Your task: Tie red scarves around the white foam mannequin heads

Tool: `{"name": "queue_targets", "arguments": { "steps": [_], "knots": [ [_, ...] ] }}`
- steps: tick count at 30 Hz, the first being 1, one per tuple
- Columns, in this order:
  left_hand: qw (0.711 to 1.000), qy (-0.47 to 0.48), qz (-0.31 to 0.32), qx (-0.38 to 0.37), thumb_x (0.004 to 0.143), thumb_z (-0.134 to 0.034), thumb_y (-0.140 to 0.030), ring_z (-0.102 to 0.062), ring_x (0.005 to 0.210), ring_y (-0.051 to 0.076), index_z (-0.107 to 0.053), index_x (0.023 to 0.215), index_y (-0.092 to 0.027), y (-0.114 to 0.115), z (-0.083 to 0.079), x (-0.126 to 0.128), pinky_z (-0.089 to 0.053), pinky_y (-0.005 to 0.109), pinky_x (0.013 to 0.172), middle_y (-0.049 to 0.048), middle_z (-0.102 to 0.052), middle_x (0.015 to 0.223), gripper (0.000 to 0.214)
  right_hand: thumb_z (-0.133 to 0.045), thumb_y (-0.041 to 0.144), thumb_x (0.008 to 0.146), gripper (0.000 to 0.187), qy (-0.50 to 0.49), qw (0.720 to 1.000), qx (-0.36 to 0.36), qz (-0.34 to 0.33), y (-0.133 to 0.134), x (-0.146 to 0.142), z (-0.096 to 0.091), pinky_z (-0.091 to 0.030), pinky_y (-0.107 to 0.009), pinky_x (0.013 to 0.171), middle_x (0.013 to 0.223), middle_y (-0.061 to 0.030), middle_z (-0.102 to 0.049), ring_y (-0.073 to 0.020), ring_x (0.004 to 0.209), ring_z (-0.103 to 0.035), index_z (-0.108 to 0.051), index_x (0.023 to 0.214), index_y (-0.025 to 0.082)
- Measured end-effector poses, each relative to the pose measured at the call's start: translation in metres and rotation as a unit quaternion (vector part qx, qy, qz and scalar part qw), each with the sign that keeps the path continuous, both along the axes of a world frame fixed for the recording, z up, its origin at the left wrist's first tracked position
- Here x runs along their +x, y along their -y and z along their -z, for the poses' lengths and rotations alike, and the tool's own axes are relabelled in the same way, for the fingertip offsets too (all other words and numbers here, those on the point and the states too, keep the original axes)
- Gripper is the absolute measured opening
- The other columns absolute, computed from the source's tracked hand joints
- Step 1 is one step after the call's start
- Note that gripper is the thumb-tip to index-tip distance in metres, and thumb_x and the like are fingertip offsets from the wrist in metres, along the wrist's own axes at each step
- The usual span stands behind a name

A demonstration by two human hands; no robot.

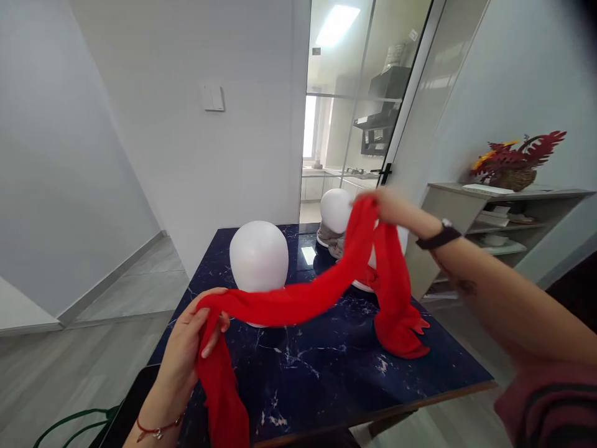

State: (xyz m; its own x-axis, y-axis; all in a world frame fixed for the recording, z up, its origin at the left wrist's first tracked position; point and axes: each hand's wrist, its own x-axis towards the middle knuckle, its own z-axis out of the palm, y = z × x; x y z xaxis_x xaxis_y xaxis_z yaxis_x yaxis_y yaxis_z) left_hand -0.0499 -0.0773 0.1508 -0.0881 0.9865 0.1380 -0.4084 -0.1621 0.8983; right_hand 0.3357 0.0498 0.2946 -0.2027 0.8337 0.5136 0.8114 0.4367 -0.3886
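Note:
A long red scarf (pixel 298 302) stretches between my two hands above a dark blue marble table (pixel 326 367). My left hand (pixel 186 342) pinches one part near the table's front left, with the end hanging down. My right hand (pixel 392 208), wearing a black wristwatch, is closed on the scarf farther back and higher, its other end draping onto the table. A white foam head form (pixel 259 255) stands just behind the scarf. A second white form (pixel 336 208) stands farther back. A third is mostly hidden behind the scarf at my right hand.
Some grey-brown cloth (pixel 329 239) lies at the base of the far form. A grey shelf unit (pixel 494 218) with a basket of red decoration (pixel 513 162) stands to the right. A glass door (pixel 368 106) opens onto a kitchen behind. White wall at left.

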Motion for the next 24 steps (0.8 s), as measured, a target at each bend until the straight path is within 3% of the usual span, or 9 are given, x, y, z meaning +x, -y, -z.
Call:
{"name": "queue_targets", "arguments": {
  "steps": [3, 4, 7, 9, 12, 15, 18, 21, 24],
  "knots": [
    [0.999, -0.031, -0.003, -0.020, 0.076, -0.063, -0.033, -0.037, 0.032, 0.004, -0.065, 0.101, -0.018, 0.003, 0.005, -0.001, -0.029, 0.014, 0.036, -0.0049, -0.052, 0.043, 0.029, -0.072, 0.013, 0.056, 0.018, 0.107, 0.967, -0.199, -0.115, 0.016, 0.001, 0.071, -0.031, -0.019, 0.041, 0.038, 0.0076, -0.044, -0.0042, 0.036, -0.037, -0.057, 0.048, 0.017],
    [0.999, -0.044, 0.009, -0.025, 0.076, -0.063, -0.034, -0.035, 0.031, 0.003, -0.065, 0.100, -0.018, 0.004, 0.004, -0.001, -0.025, 0.014, 0.034, -0.0037, -0.055, 0.046, 0.029, -0.073, 0.009, 0.052, 0.015, 0.155, 0.923, -0.316, -0.155, 0.023, 0.000, 0.091, -0.031, -0.019, 0.038, 0.039, 0.0083, -0.046, -0.0050, 0.034, -0.039, -0.061, 0.052, 0.018],
    [0.993, -0.094, 0.065, -0.040, 0.078, -0.061, -0.036, -0.031, 0.030, 0.001, -0.065, 0.101, -0.018, 0.003, -0.002, 0.002, -0.017, 0.014, 0.031, 0.0016, -0.064, 0.061, 0.029, -0.078, 0.012, 0.050, 0.030, 0.155, 0.904, -0.362, -0.166, 0.050, -0.018, 0.120, -0.044, -0.025, 0.046, 0.055, 0.0033, -0.060, -0.0137, 0.047, -0.056, -0.070, 0.078, 0.020],
    [0.988, -0.114, 0.096, -0.038, 0.078, -0.061, -0.037, -0.031, 0.031, 0.002, -0.066, 0.099, -0.019, 0.000, -0.008, 0.010, -0.016, 0.015, 0.030, 0.0030, -0.065, 0.063, 0.029, -0.075, 0.026, 0.065, 0.044, 0.099, 0.921, -0.312, -0.213, 0.069, -0.048, 0.116, -0.052, -0.033, 0.070, 0.088, -0.0045, -0.069, -0.0227, 0.080, -0.065, -0.065, 0.108, 0.023],
    [0.977, -0.149, 0.150, -0.011, 0.078, -0.061, -0.038, -0.032, 0.031, 0.003, -0.068, 0.098, -0.019, -0.004, -0.014, 0.028, -0.019, 0.016, 0.030, 0.0028, -0.065, 0.060, 0.029, -0.063, 0.039, 0.080, 0.060, -0.056, 0.895, -0.285, -0.339, 0.088, -0.104, 0.107, -0.038, -0.037, 0.102, 0.131, -0.0030, -0.052, -0.0230, 0.120, -0.048, -0.040, 0.135, 0.031],
    [0.966, -0.208, 0.153, 0.031, 0.080, -0.058, -0.038, -0.035, 0.032, 0.005, -0.069, 0.102, -0.020, -0.004, -0.020, 0.035, -0.024, 0.018, 0.032, 0.0019, -0.064, 0.059, 0.031, -0.055, 0.051, 0.083, 0.048, -0.197, 0.799, -0.389, -0.415, 0.087, -0.145, 0.116, -0.041, -0.036, 0.096, 0.115, -0.0039, -0.060, -0.0197, 0.110, -0.053, -0.051, 0.124, 0.026],
    [0.959, -0.267, 0.060, 0.070, 0.079, -0.058, -0.031, -0.049, 0.045, 0.008, -0.071, 0.099, -0.021, -0.004, -0.034, 0.024, -0.035, 0.018, 0.041, 0.0046, -0.069, 0.079, 0.025, -0.055, 0.062, 0.077, 0.052, -0.303, 0.704, -0.499, -0.404, 0.070, -0.157, 0.122, -0.047, -0.031, 0.078, 0.080, -0.0033, -0.063, -0.0135, 0.076, -0.058, -0.063, 0.097, 0.014],
    [0.951, -0.297, 0.018, 0.087, 0.074, -0.064, -0.021, -0.057, 0.062, 0.012, -0.070, 0.101, -0.021, -0.005, -0.051, 0.003, -0.041, 0.018, 0.050, 0.0043, -0.069, 0.084, 0.027, -0.067, 0.051, 0.074, 0.041, -0.393, 0.673, -0.486, -0.395, 0.052, -0.148, 0.095, -0.046, -0.026, 0.071, 0.069, 0.0013, -0.057, -0.0075, 0.062, -0.051, -0.062, 0.089, 0.013],
    [0.958, -0.256, 0.119, 0.046, 0.072, -0.067, -0.018, -0.056, 0.055, 0.012, -0.062, 0.115, -0.021, -0.012, -0.062, -0.013, -0.040, 0.017, 0.046, 0.0024, -0.067, 0.073, 0.043, -0.070, 0.037, 0.074, 0.028, -0.423, 0.661, -0.429, -0.447, 0.041, -0.137, 0.043, -0.044, -0.022, 0.063, 0.065, 0.0061, -0.047, -0.0052, 0.057, -0.045, -0.057, 0.088, 0.016]
  ]
}}
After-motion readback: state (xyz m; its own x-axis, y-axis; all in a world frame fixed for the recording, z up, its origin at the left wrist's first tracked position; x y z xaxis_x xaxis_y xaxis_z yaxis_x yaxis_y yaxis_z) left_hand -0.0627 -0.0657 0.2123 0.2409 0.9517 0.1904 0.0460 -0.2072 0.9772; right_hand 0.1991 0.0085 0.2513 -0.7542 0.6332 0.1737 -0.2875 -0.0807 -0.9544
